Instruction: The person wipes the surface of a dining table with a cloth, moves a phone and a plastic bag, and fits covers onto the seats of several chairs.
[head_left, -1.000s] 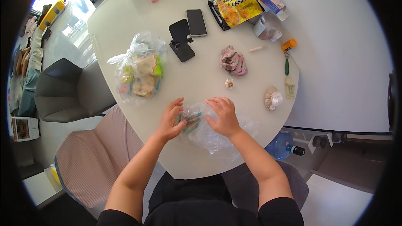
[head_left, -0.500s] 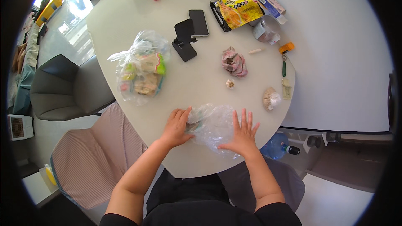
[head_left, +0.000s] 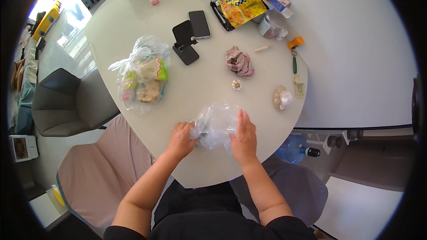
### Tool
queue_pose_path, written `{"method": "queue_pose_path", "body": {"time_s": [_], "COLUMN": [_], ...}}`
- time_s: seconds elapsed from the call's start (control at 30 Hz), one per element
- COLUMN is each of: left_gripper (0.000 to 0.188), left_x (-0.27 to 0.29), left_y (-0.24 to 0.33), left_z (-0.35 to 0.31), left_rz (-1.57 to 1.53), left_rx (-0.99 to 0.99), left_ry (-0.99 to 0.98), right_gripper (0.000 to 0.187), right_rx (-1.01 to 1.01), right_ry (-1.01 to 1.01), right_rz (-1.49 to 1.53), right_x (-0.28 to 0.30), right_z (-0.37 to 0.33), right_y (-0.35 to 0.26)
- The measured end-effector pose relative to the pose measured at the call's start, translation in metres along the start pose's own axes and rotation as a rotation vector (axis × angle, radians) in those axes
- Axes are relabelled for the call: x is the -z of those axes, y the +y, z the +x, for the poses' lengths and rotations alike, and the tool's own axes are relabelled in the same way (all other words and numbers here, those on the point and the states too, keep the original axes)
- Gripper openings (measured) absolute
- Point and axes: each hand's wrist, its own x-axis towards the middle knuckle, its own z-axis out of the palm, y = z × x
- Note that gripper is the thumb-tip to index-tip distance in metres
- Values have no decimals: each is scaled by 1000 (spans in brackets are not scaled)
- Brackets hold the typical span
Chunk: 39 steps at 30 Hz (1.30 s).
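Observation:
A clear, crumpled plastic bag [head_left: 218,122] lies near the front edge of the table, with something dark and greenish showing faintly at its left end. My left hand [head_left: 181,140] is closed on that left end, fingertips curled into the film. On the other side, my right hand [head_left: 244,138] stands with fingers stretched out, its palm side against the bag's right edge. Beyond the bag sits a garlic bulb [head_left: 236,84], and behind that a bunched pink checked cloth [head_left: 240,62].
A knotted bag of food packages [head_left: 144,78] sits at left, a phone stand [head_left: 184,44] and phone [head_left: 199,24] further back. Toward the right are a tied bag of brown contents [head_left: 280,98], a green-handled peeler [head_left: 294,64], an orange-capped bottle [head_left: 295,42], a jar [head_left: 271,24] and a yellow noodle packet [head_left: 242,6].
My right hand has moved left, its fingers going from spread to held together, pushing the bag narrower. My left hand's fingers have curled onto the bag. The whole view has shifted slightly.

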Motion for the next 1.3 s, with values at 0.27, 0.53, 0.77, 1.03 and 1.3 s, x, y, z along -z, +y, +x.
{"method": "queue_pose_path", "body": {"time_s": [0.27, 0.53, 0.77, 1.03, 1.3], "left_gripper": [59, 66, 49, 32, 31], "left_x": [-2, 9, -7, -11, 20], "left_y": [28, 17, 7, -1, -26], "left_z": [-6, -7, -8, -5, -20], "left_rz": [-187, 8, 173, 128, 127], "left_rx": [207, -8, -23, -124, 103], "left_ry": [80, -179, 2, 161, 241], "right_gripper": [64, 79, 52, 27, 52], "right_rx": [271, -94, 228, 47, -97], "right_ry": [-31, -154, 240, -204, 212], "right_rz": [342, 797, -46, 363, 50], "right_x": [-56, -76, -44, -82, -49], "right_z": [-4, -14, 0, 8, 157], "right_y": [-41, -36, -47, -20, 40]}}
